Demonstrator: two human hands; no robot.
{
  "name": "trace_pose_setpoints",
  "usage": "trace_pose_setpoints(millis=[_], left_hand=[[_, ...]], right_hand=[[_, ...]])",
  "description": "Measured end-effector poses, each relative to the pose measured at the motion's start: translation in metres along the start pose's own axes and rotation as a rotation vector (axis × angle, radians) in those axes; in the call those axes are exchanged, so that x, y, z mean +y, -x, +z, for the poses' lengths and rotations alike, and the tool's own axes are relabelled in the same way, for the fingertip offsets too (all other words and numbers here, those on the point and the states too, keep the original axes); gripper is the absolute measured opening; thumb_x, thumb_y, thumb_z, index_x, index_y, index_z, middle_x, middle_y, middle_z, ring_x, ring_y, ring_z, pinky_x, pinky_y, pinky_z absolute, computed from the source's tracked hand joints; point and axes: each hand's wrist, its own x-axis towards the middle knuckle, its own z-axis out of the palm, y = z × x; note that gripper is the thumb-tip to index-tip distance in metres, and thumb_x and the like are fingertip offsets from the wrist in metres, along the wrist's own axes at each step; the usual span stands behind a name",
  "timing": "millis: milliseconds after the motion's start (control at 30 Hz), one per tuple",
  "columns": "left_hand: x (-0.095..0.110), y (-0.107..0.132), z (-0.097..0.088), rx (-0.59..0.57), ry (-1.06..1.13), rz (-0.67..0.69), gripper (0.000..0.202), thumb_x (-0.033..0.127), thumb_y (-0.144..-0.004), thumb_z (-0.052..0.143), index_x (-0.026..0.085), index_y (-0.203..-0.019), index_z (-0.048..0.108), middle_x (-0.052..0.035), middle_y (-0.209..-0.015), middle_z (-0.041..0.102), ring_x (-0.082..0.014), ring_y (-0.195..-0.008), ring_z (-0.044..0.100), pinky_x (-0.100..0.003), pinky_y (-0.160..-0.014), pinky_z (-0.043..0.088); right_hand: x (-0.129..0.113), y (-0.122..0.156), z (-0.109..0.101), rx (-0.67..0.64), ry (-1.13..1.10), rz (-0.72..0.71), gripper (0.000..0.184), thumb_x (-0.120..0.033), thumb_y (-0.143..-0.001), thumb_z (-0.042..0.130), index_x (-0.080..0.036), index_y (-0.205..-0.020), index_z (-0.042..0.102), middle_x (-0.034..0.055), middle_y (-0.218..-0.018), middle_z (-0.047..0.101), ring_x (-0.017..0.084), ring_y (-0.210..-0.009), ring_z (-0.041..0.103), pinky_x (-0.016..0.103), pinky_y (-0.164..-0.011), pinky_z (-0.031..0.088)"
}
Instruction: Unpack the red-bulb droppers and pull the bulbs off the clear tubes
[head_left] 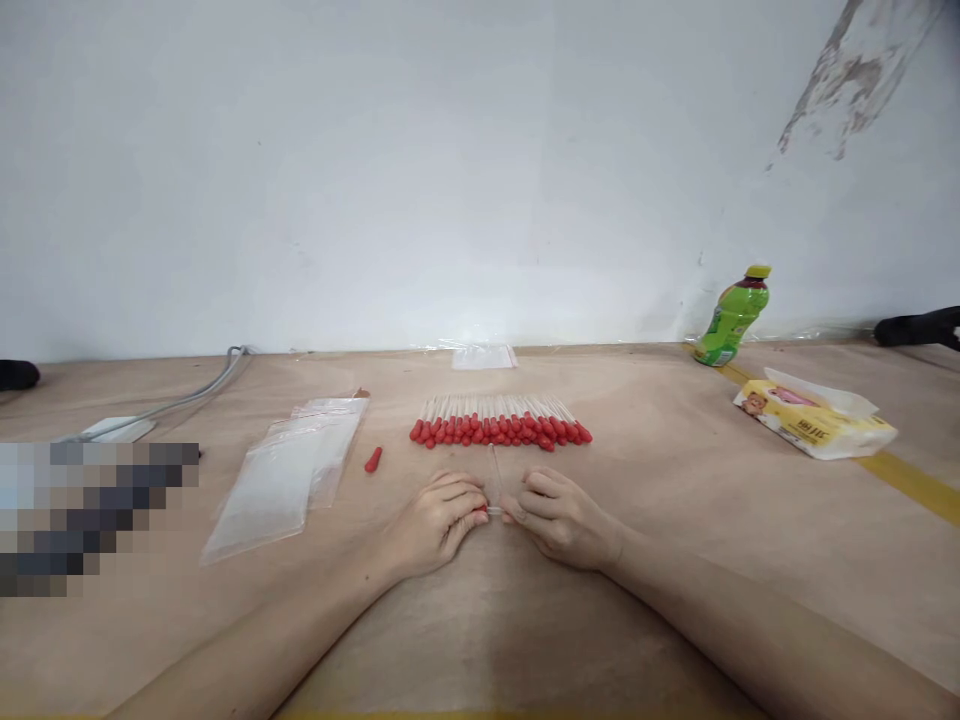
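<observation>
Just in front of the row, my left hand (444,515) pinches a small red rubber bulb (483,510), mostly covered by the fingertips. My right hand (561,515) is closed on a thin whitish tube (496,512), whose left end meets the bulb; whether it sits inside cannot be seen. Beyond both hands lies a row of droppers (495,430), with red bulbs toward me and thin pale tubes pointing to the wall. One loose red bulb (373,460) lies left of the row.
Clear plastic bags (270,480) lie overlapped at left, beside a pixelated object (82,515) and a grey cable (187,390). Another clear bag (484,357) is near the wall. A green bottle (731,320) and a yellow tissue pack (814,418) are at right.
</observation>
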Motion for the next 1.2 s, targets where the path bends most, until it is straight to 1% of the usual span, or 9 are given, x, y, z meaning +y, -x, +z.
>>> trace_pose_setpoints(millis=[167, 300, 400, 500, 600, 700, 833, 967, 1200], left_hand=[[0.000, 0.000, 0.000, 0.012, -0.018, 0.033, 0.015, 0.020, -0.086, 0.045, 0.016, -0.090, 0.059, -0.0063, -0.087, 0.065, -0.0188, -0.092, 0.055, -0.034, -0.084, 0.043], [-0.002, 0.004, -0.001, 0.025, -0.032, 0.038, 0.014, 0.019, -0.086, 0.046, 0.016, -0.089, 0.059, -0.0048, -0.086, 0.065, -0.0178, -0.093, 0.054, -0.032, -0.085, 0.043], [-0.008, 0.008, -0.010, 0.110, -0.090, -0.015, 0.014, 0.019, -0.086, 0.046, 0.017, -0.088, 0.060, -0.0039, -0.087, 0.064, -0.0165, -0.091, 0.054, -0.030, -0.083, 0.043], [-0.020, 0.012, -0.027, 0.222, -0.200, -0.186, 0.017, 0.026, -0.085, 0.047, 0.019, -0.087, 0.062, -0.0036, -0.088, 0.061, -0.0153, -0.082, 0.055, -0.028, -0.077, 0.044], [-0.038, 0.015, -0.049, 0.266, -0.296, -0.454, 0.026, 0.033, -0.085, 0.042, 0.019, -0.093, 0.063, -0.0044, -0.085, 0.057, -0.0160, -0.079, 0.055, -0.027, -0.071, 0.044], [-0.057, 0.022, -0.070, 0.222, -0.387, -0.713, 0.033, 0.035, -0.083, 0.039, 0.016, -0.098, 0.063, -0.0061, -0.084, 0.056, -0.0193, -0.082, 0.056, -0.029, -0.071, 0.044], [-0.075, 0.033, -0.086, 0.132, -0.384, -0.950, 0.042, 0.043, -0.077, 0.044, 0.017, -0.107, 0.057, -0.0056, -0.084, 0.061, -0.0209, -0.078, 0.059, -0.028, -0.067, 0.044], [-0.084, 0.039, -0.086, 0.072, -0.330, -1.053, 0.047, 0.048, -0.073, 0.047, 0.018, -0.109, 0.054, -0.0043, -0.081, 0.064, -0.0207, -0.076, 0.061, -0.027, -0.065, 0.044], [-0.090, 0.041, -0.081, 0.028, -0.290, -1.074, 0.047, 0.053, -0.073, 0.046, 0.018, -0.103, 0.057, -0.0053, -0.085, 0.066, -0.0211, -0.082, 0.061, -0.028, -0.071, 0.044]], right_hand=[[0.001, 0.001, -0.006, -0.001, -0.004, -0.069, 0.017, -0.011, -0.086, 0.043, -0.012, -0.092, 0.059, 0.0018, -0.064, 0.051, 0.014, -0.065, 0.040, 0.030, -0.069, 0.040], [0.005, 0.003, -0.014, 0.012, -0.012, -0.089, 0.024, -0.010, -0.087, 0.039, -0.014, -0.104, 0.056, 0.0020, -0.066, 0.054, 0.014, -0.066, 0.043, 0.031, -0.069, 0.041], [0.011, 0.010, -0.016, 0.045, -0.006, 0.039, 0.025, -0.014, -0.087, 0.039, -0.015, -0.106, 0.055, 0.0024, -0.065, 0.054, 0.015, -0.066, 0.044, 0.031, -0.065, 0.040], [0.014, 0.013, -0.008, 0.094, -0.013, 0.316, 0.023, -0.017, -0.085, 0.044, -0.017, -0.104, 0.057, 0.0038, -0.068, 0.055, 0.016, -0.067, 0.045, 0.031, -0.064, 0.041], [0.012, 0.009, 0.002, 0.046, -0.083, 0.490, 0.030, -0.013, -0.082, 0.042, -0.017, -0.110, 0.053, 0.0065, -0.081, 0.058, 0.017, -0.075, 0.049, 0.032, -0.069, 0.042], [0.008, 0.002, 0.006, -0.017, -0.151, 0.609, 0.035, -0.006, -0.076, 0.040, -0.017, -0.109, 0.049, 0.0068, -0.090, 0.058, 0.018, -0.081, 0.051, 0.031, -0.072, 0.043], [0.007, -0.003, 0.009, -0.061, -0.197, 0.717, 0.024, -0.003, -0.070, 0.041, -0.018, -0.086, 0.052, 0.0037, -0.079, 0.058, 0.016, -0.074, 0.051, 0.027, -0.064, 0.041], [0.006, -0.007, 0.012, -0.065, -0.260, 0.731, 0.019, -0.005, -0.070, 0.044, -0.017, -0.082, 0.053, 0.0033, -0.074, 0.056, 0.016, -0.073, 0.051, 0.026, -0.064, 0.040], [-0.001, -0.018, 0.009, -0.117, -0.336, 0.767, 0.013, -0.024, -0.074, 0.056, -0.016, -0.085, 0.055, 0.0042, -0.076, 0.054, 0.017, -0.075, 0.050, 0.029, -0.068, 0.041]])
